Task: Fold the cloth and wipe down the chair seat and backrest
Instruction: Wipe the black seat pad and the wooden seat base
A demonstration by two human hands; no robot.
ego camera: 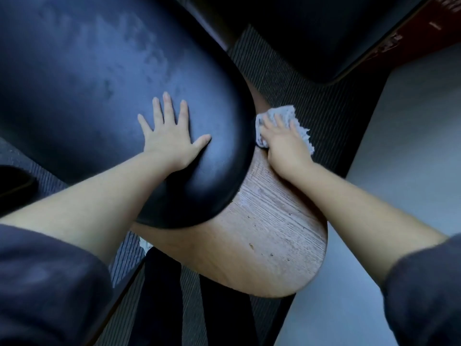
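A chair fills the view from above: its black padded seat (99,96) and, below it, the curved wooden backrest (269,233). My left hand (169,136) lies flat with spread fingers on the near edge of the seat. My right hand (284,143) presses a bunched grey cloth (299,121) against the far upper end of the wooden backrest, where it meets the seat. Part of the cloth is hidden under the hand. Faint streaks show on the seat's surface.
Dark ribbed carpet (299,76) lies under the chair. Another dark seat or table edge (311,33) sits at the top right. A pale grey floor strip (411,146) runs along the right. Black chair legs (159,295) stand at the bottom.
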